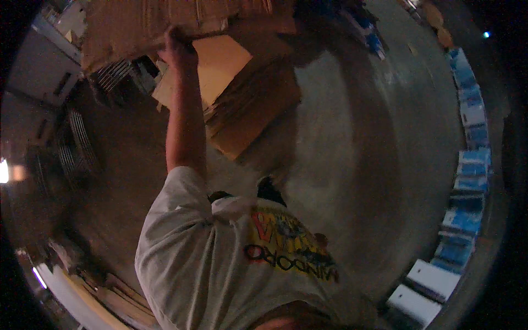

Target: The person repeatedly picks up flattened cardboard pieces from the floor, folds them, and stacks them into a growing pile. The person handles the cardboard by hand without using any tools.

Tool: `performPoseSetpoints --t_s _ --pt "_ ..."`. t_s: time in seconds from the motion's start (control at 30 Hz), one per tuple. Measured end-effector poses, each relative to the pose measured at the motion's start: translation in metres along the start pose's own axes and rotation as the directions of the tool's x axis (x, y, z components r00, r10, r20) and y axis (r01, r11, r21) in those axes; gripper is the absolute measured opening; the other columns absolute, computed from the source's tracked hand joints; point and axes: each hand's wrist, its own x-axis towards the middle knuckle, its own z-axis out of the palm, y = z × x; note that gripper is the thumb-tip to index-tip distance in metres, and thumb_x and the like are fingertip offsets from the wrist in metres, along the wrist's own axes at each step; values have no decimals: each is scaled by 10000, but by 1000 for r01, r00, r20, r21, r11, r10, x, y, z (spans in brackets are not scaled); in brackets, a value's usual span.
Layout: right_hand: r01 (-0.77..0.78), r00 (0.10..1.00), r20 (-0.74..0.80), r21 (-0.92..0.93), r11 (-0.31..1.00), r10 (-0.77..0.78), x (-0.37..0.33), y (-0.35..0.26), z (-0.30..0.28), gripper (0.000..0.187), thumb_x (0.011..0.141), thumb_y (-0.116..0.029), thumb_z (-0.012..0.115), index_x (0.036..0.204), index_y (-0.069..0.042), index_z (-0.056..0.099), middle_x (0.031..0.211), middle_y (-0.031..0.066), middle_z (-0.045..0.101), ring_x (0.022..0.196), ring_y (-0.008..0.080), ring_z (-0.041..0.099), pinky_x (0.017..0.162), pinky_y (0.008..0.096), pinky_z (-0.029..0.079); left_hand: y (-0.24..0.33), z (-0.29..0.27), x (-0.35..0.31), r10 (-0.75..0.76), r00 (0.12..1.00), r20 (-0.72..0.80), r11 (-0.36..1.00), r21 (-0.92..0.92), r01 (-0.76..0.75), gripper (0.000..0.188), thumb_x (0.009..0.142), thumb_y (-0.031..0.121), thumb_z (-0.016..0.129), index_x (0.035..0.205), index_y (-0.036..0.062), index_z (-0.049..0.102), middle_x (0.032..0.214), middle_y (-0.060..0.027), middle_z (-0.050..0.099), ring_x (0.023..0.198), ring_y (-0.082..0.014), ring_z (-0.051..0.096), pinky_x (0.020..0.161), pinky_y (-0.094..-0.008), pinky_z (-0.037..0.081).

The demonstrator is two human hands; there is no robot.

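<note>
My left arm reaches far forward. At its end my left hand (pixel 179 48) is closed on the near edge of a large brown cardboard sheet (pixel 126 30). Just beyond and under the wrist lies a paler tan cardboard piece (pixel 223 63). Below that, several flattened cardboard sheets (pixel 256 113) are stacked on the floor, with ragged edges. A small skin-toned patch at the right side of my shirt seems to be part of my right hand (pixel 321 240); its fingers cannot be made out.
Along the right runs a curved row of blue-and-white boxes or packs (pixel 467 170), with white panels (pixel 434 279) at its near end. Metal racks (pixel 77 137) stand at left. Long boards or flat cardboard (pixel 104 297) lie at the lower left. Grey floor (pixel 330 143) spreads between.
</note>
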Motion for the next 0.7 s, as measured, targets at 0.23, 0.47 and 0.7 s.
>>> performPoseSetpoints --t_s 0.23,0.47,0.7 --pt "75 993 -96 62 995 -68 166 -246 -127 488 878 -292 555 1313 -112 430 1229 149 479 1073 275 492 845 440 445 -124 96 -146 -802 586 -116 598 -153 787 491 799 154 630 1228 23 429 1042 -66 577 860 -205 582 732 -350 499" --pt "288 954 -39 -152 945 -297 295 -395 -164 505 854 -244 573 1305 -71 424 1245 175 488 1144 319 473 852 441 476 -233 91 -230 -942 334 45 82 992 97 548 818 426 625 1220 68 525 1022 -40 637 844 -190 607 752 -321 481" --pt "385 902 331 -321 865 -278 350 -389 -104 425 853 -299 600 1167 -23 529 953 112 568 792 240 542 659 386 495 -282 108 -210 -895 387 -219 28 840 541 464 788 347 666 1196 154 560 1054 -100 639 897 -255 628 736 -387 504"
